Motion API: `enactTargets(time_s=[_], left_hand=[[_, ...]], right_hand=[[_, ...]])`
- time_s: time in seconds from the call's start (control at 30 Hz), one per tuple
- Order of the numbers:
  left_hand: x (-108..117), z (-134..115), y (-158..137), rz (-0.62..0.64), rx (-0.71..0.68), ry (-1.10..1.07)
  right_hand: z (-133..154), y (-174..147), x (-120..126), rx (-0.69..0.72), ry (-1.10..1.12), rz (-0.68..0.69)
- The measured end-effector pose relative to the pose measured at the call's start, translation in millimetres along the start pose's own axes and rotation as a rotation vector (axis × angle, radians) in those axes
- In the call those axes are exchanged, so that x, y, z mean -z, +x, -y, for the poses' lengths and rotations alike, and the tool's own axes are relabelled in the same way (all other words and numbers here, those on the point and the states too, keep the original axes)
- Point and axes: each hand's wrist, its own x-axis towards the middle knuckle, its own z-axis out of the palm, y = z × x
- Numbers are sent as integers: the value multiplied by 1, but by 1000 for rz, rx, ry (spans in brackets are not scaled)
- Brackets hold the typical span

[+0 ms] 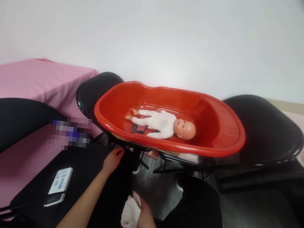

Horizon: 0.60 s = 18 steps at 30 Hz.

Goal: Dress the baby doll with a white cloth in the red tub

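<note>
The right hand (pixel 144 215) sat low at six o'clock, fingers clenched around a crumpled white cloth (pixel 130 217) with a touch of yellow at its lower edge. The cloth bulged out to the left of the palm, gripped tight against it. Up at around seven o'clock from the tub, the left hand (pixel 113 159) was stretched forward, fingers released and spread loosely, holding nothing, its fingertips resting at the dark edge just below the near-left rim of the red baby bathtub (pixel 220 136).

That tub sat dead centre, propped across two black chairs, one (pixel 94 89) showing at its ten o'clock end, the other (pixel 265 130) at three o'clock. Inside lay a baby doll (pixel 164 124) in a white bodysuit, flat on its back, head toward three o'clock, feet toward nine. Something dark lay under its legs on the tub floor; what it was could not be told.

Over at eight o'clock, a white device (pixel 60 181) lay on a black tabletop (pixel 85 172), a phone-like slab just beneath it. A third black chair back (pixel 5 126) curved in at nine o'clock, and a pink-covered bed (pixel 35 78) ran behind it at ten o'clock. A blurred patch covered something beside that chair.
</note>
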Motion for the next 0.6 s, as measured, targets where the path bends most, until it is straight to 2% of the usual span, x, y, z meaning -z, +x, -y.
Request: enactTargets(time_s=[0.17, 0.33, 0.6], left_hand=[[-1, 0, 0, -1, 3, -1], [-1, 0, 0, 0, 2, -8], [-2, 2, 0, 16, 5, -19]], right_hand=[[13, -5, -1, -61, -74, -23], [22, -9, -1, -22, -115, -17], [13, -6, 0, -43, -80, -5]])
